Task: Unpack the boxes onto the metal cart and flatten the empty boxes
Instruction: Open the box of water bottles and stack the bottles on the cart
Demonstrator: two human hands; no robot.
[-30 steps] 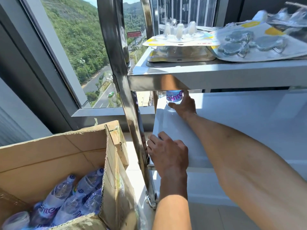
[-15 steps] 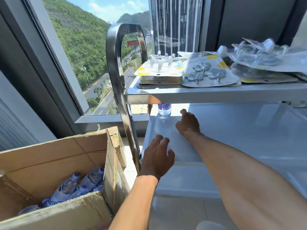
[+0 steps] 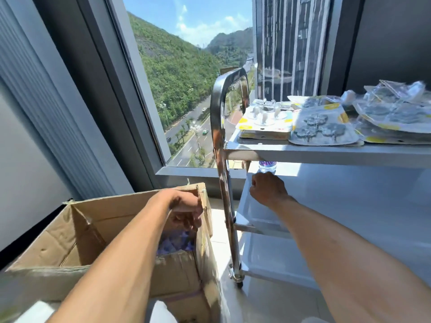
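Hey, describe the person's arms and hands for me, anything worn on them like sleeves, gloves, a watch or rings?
Both forearms are bare as far as the picture shows, with no sleeve edge in view. The left hand and the right hand wear no gloves. No watch or bracelet shows on either wrist. No ring is visible, though the left hand's fingers are blurred.

At ten to twelve o'clock we see a large window (image 3: 186, 66) showing a green hillside (image 3: 172, 73), a road with cars (image 3: 193, 138), and a dark tower (image 3: 286, 43).
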